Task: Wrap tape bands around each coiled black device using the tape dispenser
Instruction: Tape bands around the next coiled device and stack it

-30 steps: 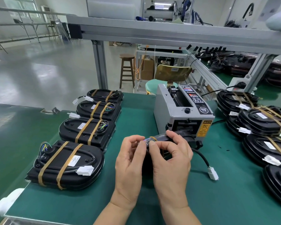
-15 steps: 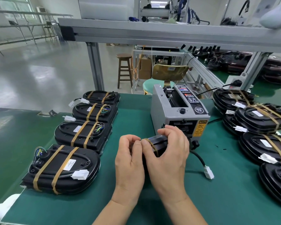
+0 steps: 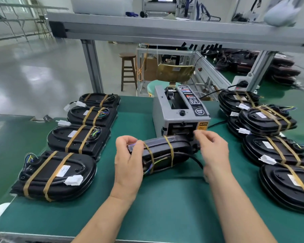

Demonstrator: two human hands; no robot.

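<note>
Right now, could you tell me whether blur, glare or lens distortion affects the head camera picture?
Head view: the right hand by the tape dispenser is blur-smeared; the left hand and the black device it grips look fairly sharp; daylight glares off the glossy floor; the frame posts lean apart upward, wide-lens perspective.

Factory assembly line: green-matted workbench [image 3: 165, 199], aluminium framing [image 3: 147, 30], banded devices [image 3: 56, 172].

Bright, even light; glare on the floor [image 3: 33, 74]; edges bend, right hand [image 3: 213, 151] blurred.
</note>
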